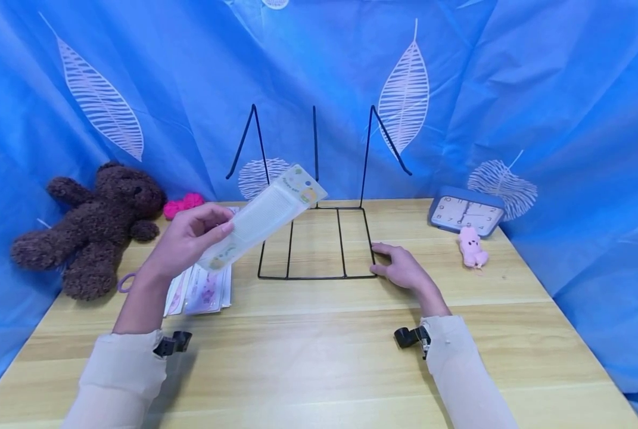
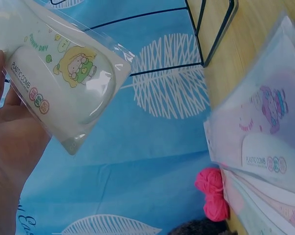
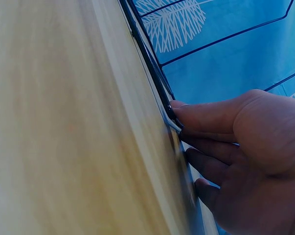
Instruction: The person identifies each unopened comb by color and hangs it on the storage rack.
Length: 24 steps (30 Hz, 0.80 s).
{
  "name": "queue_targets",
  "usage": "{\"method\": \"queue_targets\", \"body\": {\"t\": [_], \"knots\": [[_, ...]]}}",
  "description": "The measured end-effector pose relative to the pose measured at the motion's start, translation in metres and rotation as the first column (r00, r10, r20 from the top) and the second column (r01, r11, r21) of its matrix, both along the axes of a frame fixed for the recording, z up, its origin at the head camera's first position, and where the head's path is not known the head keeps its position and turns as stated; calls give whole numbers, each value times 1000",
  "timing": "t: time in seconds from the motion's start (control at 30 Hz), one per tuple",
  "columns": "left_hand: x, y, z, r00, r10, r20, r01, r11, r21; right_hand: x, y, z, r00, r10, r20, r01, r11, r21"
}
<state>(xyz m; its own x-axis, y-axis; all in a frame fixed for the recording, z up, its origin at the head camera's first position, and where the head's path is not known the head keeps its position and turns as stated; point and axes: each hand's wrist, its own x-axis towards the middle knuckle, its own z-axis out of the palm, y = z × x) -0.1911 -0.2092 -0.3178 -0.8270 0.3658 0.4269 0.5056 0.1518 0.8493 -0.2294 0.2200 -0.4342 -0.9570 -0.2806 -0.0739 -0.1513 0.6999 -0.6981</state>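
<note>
My left hand (image 1: 192,238) pinches one long edge of a plastic comb (image 1: 265,217) in a clear sleeve, raised and tilted above the table. In the left wrist view the comb's pack (image 2: 64,73) shows a cartoon girl and the words "PLASTIC COMB". A black wire rack (image 1: 316,277) stands behind, its hooked arms upright at the back. At the front right corner of its base, my right hand (image 1: 401,267) holds the wire with thumb and fingers. In the right wrist view the thumb (image 3: 211,117) lies on the rack's corner; part of the fingers is hidden.
More packaged combs (image 1: 206,292) lie fanned on the table left of the rack. Further left are a brown teddy bear (image 1: 104,226), a pink yarn bow (image 1: 183,204) and a purple ring (image 1: 126,282). A blue clock (image 1: 466,211) and a pink plush toy (image 1: 472,247) stand at right.
</note>
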Motion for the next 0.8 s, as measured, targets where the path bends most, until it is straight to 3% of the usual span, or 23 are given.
{"method": "queue_targets", "body": {"t": [0.13, 0.5, 0.8], "knots": [[0, 5, 2, 1000, -5, 4, 5, 1000, 7, 1, 2, 0, 1000, -6, 1, 6, 1000, 12], [0, 12, 4, 995, 89, 35, -86, 993, -81, -2, 1, -3, 1000, 10, -16, -9, 1000, 19], [-2, 23, 1, 988, 156, 22, -151, 977, -151, 0, 0, -2, 1000, 9, -13, -9, 1000, 15]]}}
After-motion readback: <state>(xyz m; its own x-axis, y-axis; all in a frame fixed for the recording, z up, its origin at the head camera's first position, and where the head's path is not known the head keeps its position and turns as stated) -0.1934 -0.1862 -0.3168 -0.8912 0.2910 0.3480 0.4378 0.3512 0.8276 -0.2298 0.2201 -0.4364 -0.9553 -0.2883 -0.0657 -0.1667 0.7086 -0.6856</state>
